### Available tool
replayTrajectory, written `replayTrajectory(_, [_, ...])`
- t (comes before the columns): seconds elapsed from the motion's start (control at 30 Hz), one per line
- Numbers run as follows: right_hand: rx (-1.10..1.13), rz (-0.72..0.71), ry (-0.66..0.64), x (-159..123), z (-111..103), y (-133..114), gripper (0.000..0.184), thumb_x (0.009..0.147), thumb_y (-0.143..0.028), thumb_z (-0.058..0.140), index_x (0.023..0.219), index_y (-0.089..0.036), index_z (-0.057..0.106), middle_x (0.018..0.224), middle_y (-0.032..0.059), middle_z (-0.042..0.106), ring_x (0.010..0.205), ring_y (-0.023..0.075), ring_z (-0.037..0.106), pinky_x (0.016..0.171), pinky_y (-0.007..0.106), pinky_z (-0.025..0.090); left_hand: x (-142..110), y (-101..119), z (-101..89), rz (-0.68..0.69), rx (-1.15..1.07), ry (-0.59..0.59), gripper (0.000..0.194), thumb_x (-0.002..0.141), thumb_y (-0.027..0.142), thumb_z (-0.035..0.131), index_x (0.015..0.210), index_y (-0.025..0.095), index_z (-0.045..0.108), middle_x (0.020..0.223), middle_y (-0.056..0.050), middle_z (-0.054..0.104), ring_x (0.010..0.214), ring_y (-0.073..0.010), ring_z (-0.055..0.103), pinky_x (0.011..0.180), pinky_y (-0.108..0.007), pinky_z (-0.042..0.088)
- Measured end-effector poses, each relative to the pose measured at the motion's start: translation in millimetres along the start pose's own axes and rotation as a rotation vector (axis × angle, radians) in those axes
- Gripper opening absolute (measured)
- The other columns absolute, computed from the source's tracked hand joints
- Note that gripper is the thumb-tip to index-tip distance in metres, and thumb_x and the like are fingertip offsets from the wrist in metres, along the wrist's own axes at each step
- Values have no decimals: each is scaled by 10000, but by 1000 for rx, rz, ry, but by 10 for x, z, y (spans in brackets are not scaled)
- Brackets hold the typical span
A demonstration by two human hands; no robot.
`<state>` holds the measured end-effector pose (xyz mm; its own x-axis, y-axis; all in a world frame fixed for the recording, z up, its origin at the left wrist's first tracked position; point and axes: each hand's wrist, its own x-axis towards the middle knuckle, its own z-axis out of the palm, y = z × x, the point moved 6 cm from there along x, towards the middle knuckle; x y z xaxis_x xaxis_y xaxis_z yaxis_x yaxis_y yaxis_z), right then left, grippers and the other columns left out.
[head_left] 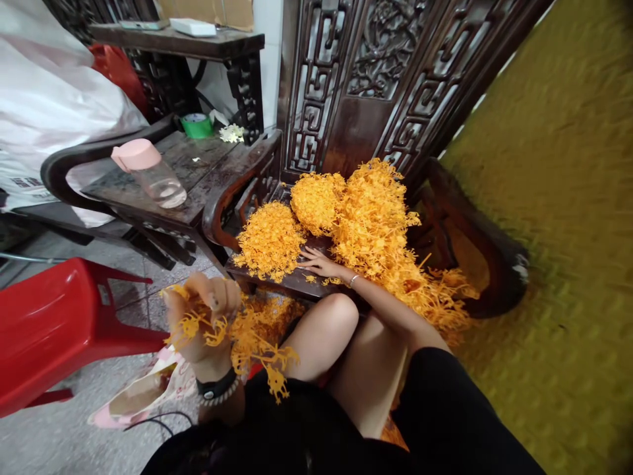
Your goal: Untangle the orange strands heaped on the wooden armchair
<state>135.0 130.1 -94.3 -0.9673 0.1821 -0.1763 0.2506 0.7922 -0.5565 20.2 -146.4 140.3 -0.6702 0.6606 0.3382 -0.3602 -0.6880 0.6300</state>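
My left hand (pixel 200 323), with a black watch and a beaded bracelet on the wrist, is closed around a tangled spray of small orange blossoms (pixel 252 346) that hangs down over my knee (pixel 336 323). My right hand (pixel 321 262) lies flat with its fingers spread on the dark wooden seat (pixel 291 280) of a carved armchair. Its fingertips touch the edge of a heap of orange blossom sprays (pixel 270 241). Two larger heaps (pixel 316 201) (pixel 370 224) rise beyond it against the chair back, and loose sprays spill past my right forearm.
A dark wooden side table (pixel 198 158) holds a pink-capped plastic bottle (pixel 151 175), a green tape roll (pixel 196 125) and pale flowers (pixel 231 133). A red plastic stool (pixel 59 323) stands at left, a pink bag (pixel 143 392) lies below, and an olive woven mat (pixel 548 231) fills the right.
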Motion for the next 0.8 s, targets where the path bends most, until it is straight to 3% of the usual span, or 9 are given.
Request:
replayTrajectory(0.2, [39, 51, 84, 114, -2, 94, 333, 853, -484, 561, 1118, -324, 683, 1530, -38, 246, 1459, 263, 27, 1159, 511, 99, 12, -39, -7, -10, 41, 42, 506, 861, 582, 473, 582, 160, 493, 381, 42, 312, 370, -78, 291, 417, -204, 302])
replayTrajectory(0.33, [56, 80, 160, 154, 0, 111, 336, 815, -533, 584, 991, -295, 743, 1513, -8, 302, 1457, 285, 47, 1148, 549, 82, -54, -249, -178, -69, 155, 59, 466, 867, 534, 494, 585, 164, 524, 405, 39, 361, 395, -81, 333, 445, -201, 331])
replayTrajectory(0.4, [66, 86, 188, 169, 10, 121, 315, 812, -526, 591, 951, -295, 753, 1502, -8, 327, 1456, 289, 60, 1142, 561, 93, -81, -554, -276, -161, 412, -38, 379, 836, 470, 574, 610, 166, 588, 498, 9, 512, 472, -97, 457, 499, -208, 380])
replayTrajectory(0.5, [81, 77, 211, 179, 31, 124, 295, 812, -517, 597, 945, -304, 752, 1500, -20, 334, 1457, 285, 70, 1141, 557, 101, -144, -1276, -366, -344, 928, -380, 216, 764, 396, 680, 819, 191, 722, 730, -40, 688, 655, -156, 603, 628, -245, 445])
replayTrajectory(0.63, [88, 54, 214, 158, 41, 103, 298, 835, -497, 578, 978, -297, 746, 1503, -9, 334, 1457, 286, 69, 1140, 560, 70, -258, -2162, -434, -408, 1374, -738, 398, 836, 378, 596, 1206, 239, 646, 861, -73, 731, 719, -194, 646, 672, -270, 437])
replayTrajectory(0.7, [91, 39, 185, 142, 26, 99, 280, 848, -469, 573, 991, -299, 743, 1502, -10, 333, 1458, 284, 57, 1140, 563, 57, -308, -2443, -468, -429, 1504, -793, 448, 876, 347, 538, 1309, 233, 562, 881, -90, 733, 756, -208, 661, 691, -275, 439])
replayTrajectory(0.8, [104, 6, 90, 127, -23, 120, 247, 868, -412, 564, 1008, -308, 738, 1516, -38, 291, 1459, 270, 41, 1153, 536, 68, -354, -2646, -558, -484, 1612, -718, 424, 911, 327, 480, 1323, 253, 545, 885, -83, 737, 785, -209, 675, 702, -269, 444])
